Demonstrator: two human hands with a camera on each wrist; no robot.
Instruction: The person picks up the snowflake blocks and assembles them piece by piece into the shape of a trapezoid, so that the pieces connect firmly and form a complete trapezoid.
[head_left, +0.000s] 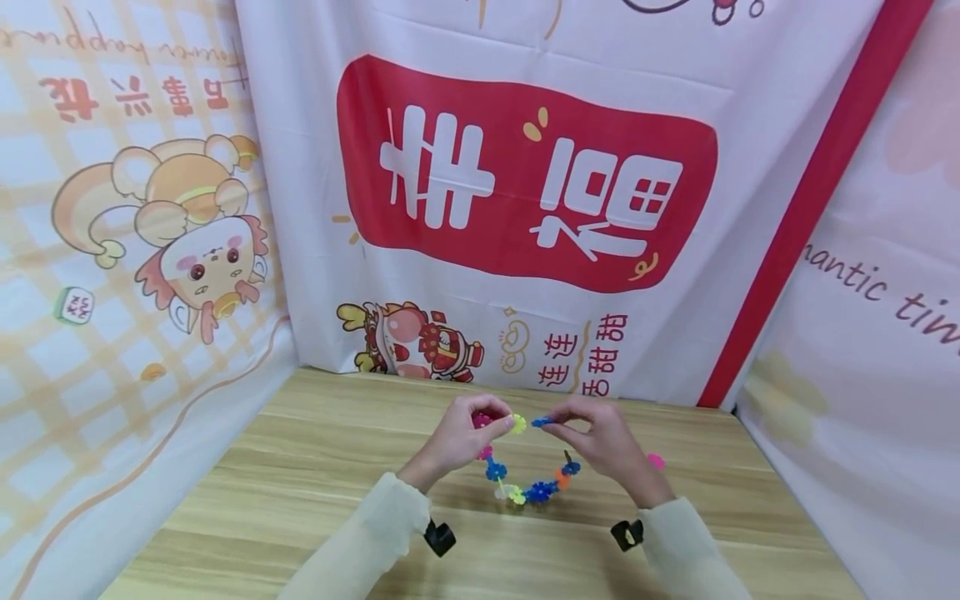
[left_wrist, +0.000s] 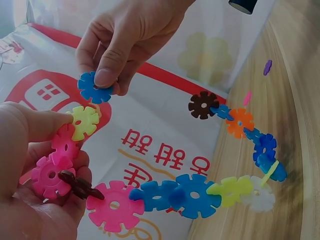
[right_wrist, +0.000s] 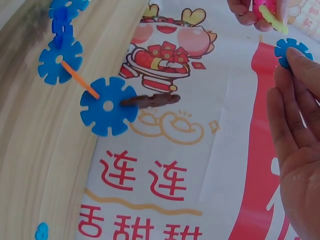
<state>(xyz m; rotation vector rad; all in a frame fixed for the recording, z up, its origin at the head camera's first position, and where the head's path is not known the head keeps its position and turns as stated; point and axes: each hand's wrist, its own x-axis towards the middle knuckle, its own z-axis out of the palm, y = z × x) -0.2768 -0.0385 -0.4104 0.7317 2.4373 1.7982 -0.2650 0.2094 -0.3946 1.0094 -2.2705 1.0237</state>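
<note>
Above the far edge of the desk, the left hand grips one end of a toy chain of plastic discs, while the right hand pinches a loose blue disc beside it.

Chain hangs between hands — above table.

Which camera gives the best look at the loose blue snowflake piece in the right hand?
The left wrist view: the blue piece shows whole, pinched by the right hand. The right wrist view shows it half hidden by fingers; the head view shows a speck.
</note>
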